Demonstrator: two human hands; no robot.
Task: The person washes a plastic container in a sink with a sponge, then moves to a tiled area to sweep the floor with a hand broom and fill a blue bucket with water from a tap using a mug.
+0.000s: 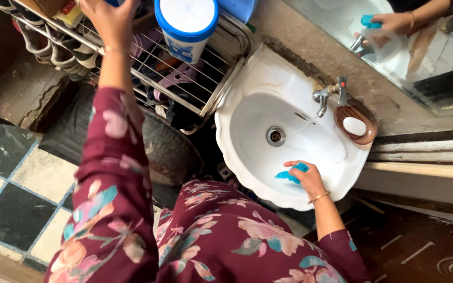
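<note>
- Head view: right hand (306, 177) gripped a blue scrub pad (291, 174) against the white washbasin (247, 99) rim; scrubbing seemed underway
- left hand (108, 21) reached onto the wire rack (213, 89), grip hidden; next stroke likely needed firm pressure

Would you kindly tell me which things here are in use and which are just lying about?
In use: right hand, blue scrubber, sink, left hand, wire rack.
Lying about: white tub, tap, soap, shoes.
</note>
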